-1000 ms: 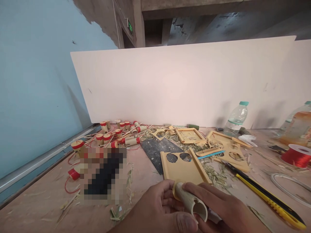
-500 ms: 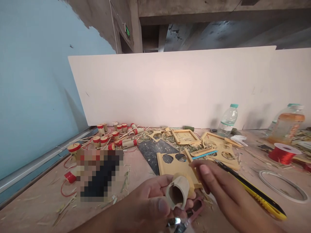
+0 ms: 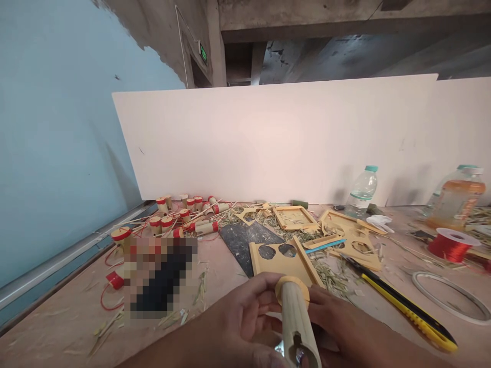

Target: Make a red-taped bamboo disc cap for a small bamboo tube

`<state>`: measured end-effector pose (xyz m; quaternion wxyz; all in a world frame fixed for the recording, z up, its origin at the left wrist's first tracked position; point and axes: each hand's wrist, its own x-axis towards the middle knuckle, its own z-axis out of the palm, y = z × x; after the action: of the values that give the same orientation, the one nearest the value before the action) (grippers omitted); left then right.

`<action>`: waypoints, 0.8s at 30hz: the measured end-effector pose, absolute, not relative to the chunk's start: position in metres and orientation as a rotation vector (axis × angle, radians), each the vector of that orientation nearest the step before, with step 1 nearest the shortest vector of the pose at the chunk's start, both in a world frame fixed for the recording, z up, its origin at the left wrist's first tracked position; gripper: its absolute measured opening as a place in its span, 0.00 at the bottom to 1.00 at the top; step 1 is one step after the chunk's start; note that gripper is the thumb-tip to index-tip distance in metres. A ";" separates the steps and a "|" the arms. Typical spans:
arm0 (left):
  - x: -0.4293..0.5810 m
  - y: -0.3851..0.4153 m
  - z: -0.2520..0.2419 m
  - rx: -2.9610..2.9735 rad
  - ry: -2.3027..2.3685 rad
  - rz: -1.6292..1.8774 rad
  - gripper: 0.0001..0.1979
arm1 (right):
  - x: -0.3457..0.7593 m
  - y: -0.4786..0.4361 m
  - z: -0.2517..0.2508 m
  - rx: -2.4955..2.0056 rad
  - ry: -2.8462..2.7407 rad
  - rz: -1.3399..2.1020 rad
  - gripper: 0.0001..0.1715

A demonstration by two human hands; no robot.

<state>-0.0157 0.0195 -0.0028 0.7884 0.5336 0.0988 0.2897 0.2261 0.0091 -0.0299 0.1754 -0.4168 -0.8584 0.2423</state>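
Note:
A pale bamboo tube (image 3: 296, 317) is held low in front of me, its notched open end tilted toward me. At its far end sits a round yellow disc (image 3: 293, 290), wider than the tube. My left hand (image 3: 249, 317) curls around the left side of the tube, fingertips near the disc. On the other side my right hand (image 3: 333, 317) closes against tube and disc; some of its fingers are hidden behind the tube. A small shiny bit shows beside the tube, too covered to make out. Just beyond lies a yellow sheet with cut-out holes (image 3: 282, 265).
A yellow-black utility knife (image 3: 406, 306), a tape ring (image 3: 416, 280) and a red thread spool (image 3: 450, 248) lie at right. Bottles (image 3: 362, 191) stand behind. Several red-topped bamboo pieces (image 3: 166, 225) crowd the left. Shavings and a dark sheet (image 3: 240, 245) lie mid-table.
The tube has turned so its side and the disc on its far end now show. My right hand has come in from the right onto it. The pinkish scissor-like handle is now hidden.

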 end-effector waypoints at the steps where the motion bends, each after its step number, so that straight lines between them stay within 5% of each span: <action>1: -0.016 0.020 -0.002 1.173 0.219 0.618 0.38 | 0.227 0.010 -0.029 -1.208 -2.454 0.707 0.04; 7: -0.024 0.022 0.000 1.273 0.380 0.591 0.42 | 0.247 0.014 -0.024 -1.532 -2.402 0.691 0.15; 13: -0.031 0.021 0.002 1.791 0.845 0.600 0.52 | 0.284 0.013 -0.011 -1.637 -2.293 0.440 0.07; 15: -0.031 0.019 0.003 2.079 0.928 0.589 0.47 | 0.285 0.014 -0.009 -1.717 -2.209 0.388 0.01; 18: -0.035 0.018 -0.002 2.675 0.835 0.529 0.36 | 0.276 0.015 -0.011 -1.790 -2.155 0.337 0.14; 24: -0.048 0.017 -0.031 3.192 0.645 0.587 0.35 | 0.256 0.015 -0.018 -1.673 -2.208 0.368 0.19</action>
<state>-0.0482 0.0169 -0.0308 -0.0836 0.9612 0.1943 0.1769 0.2556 0.0154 -0.0184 0.1728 -0.5897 -0.7782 0.1298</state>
